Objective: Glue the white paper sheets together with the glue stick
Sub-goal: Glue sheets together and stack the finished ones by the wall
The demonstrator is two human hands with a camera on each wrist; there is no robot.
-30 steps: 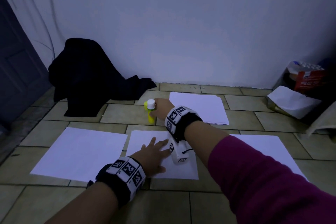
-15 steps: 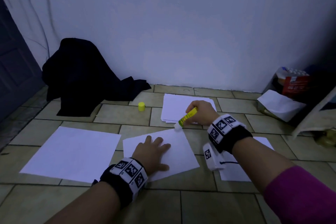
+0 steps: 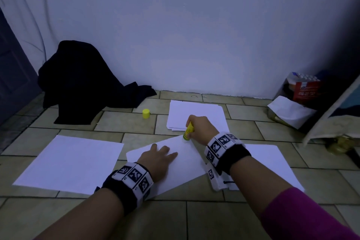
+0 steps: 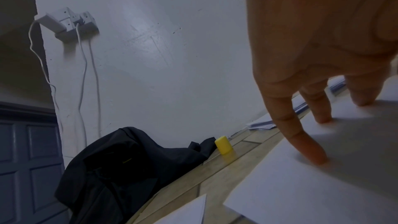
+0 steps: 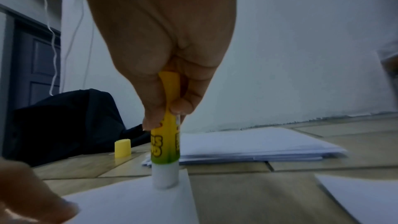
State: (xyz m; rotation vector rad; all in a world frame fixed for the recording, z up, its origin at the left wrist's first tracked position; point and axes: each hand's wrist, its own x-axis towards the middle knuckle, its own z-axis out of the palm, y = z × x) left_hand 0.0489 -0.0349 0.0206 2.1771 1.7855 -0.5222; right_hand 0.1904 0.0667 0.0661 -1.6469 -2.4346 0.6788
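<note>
While the glue stick (image 3: pixel 188 132) is standing nearly upright, its white tip is pressing on the far corner of the middle sheet (image 3: pixel 181 167), as the right wrist view shows. The right hand (image 3: pixel 200 129) is gripping the yellow barrel from above, thumb and fingers curled round it. The left hand (image 3: pixel 157 159) is lying flat on the same sheet, nearer the person and to the left of the stick, with straight, spread fingers (image 4: pixel 318 108) pressing the paper onto the floor (image 3: pixel 194 218). The two hands are staying apart, with bare paper between them.

The middle sheet is lying skewed across the tiles. A left sheet (image 3: pixel 72 163) is lying just beside it, and a right sheet (image 3: pixel 272 163) is showing partly under the right forearm. A paper stack (image 3: pixel 200 113) is lying just beyond the right hand, near the wall (image 3: pixel 194 35). The yellow cap (image 3: pixel 146 113) is standing on the floor, left of the stack and well apart from the stick. A black cloth (image 3: pixel 83 84) is lying heaped against the wall, left of the cap. A red box (image 3: pixel 305 89) is sitting in the far right corner.
</note>
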